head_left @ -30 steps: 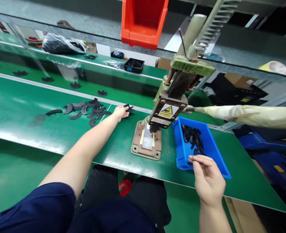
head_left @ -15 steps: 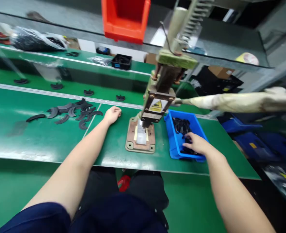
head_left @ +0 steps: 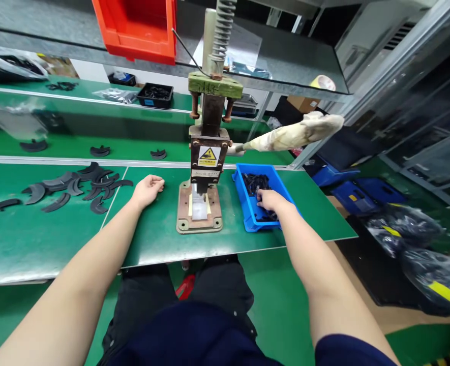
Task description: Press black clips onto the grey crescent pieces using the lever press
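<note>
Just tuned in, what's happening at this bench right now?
A person sits at a green bench facing a small hand press. The right hand is down in the blue bin among small black parts. The left hand rests loosely curled on the bench, left of the press, near a pile of black curved pieces.

bare forearms, short navy blue sleeves, black trousers at 6 o'clock, no gloves on either hand

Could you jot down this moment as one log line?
right hand: in blue bin among small black parts | left hand: loosely curled on green table | hand press: between hands
</note>
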A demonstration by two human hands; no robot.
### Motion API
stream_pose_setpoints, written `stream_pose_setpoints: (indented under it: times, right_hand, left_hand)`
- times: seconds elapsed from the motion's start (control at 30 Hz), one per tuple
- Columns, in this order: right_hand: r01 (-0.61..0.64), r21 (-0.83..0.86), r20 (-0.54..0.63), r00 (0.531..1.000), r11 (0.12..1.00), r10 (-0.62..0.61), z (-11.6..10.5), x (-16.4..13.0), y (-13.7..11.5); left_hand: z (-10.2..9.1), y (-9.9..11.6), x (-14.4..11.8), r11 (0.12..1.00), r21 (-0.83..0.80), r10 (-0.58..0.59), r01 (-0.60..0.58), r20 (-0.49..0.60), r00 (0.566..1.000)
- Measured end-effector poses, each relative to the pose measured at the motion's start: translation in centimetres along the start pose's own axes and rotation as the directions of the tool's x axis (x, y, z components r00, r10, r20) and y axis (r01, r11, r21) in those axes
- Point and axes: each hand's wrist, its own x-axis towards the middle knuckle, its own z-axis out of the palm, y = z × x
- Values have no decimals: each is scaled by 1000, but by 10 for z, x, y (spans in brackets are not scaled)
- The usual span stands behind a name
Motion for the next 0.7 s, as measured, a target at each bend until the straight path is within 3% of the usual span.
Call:
stream_pose_setpoints:
  times: [0.17,0.33,0.47,0.57,0.63,0.7]
  right_hand:
    - [-29,44,-44,999,999,31,-2,-10,-3]
    - [26,199,-293,956,980,34,-20,-39,-4]
    - [301,324,-588,807,897,-58,-23,-82,-28]
    - [538,347,-734,665,768,-135,-4,-116,-66]
    - [655,342,-802,577,674,-154,16,-134,-95]
    - [745,322,-850,500,584,-168,37,-145,-122]
  left_hand:
    - [1,5,-4,1000,-4,3,-3,-15,1000]
    - [0,11,-9,1000,-12,12,-12,-28,1000]
    - [2,16,-21,997,-80,-13,11,-36,999]
    - [8,23,-47,996,-83,9,-17,-95,995]
    - [14,33,-77,994,2,104,-105,-135,985]
    - [19,50,-117,960,109,268,-258,-84,960]
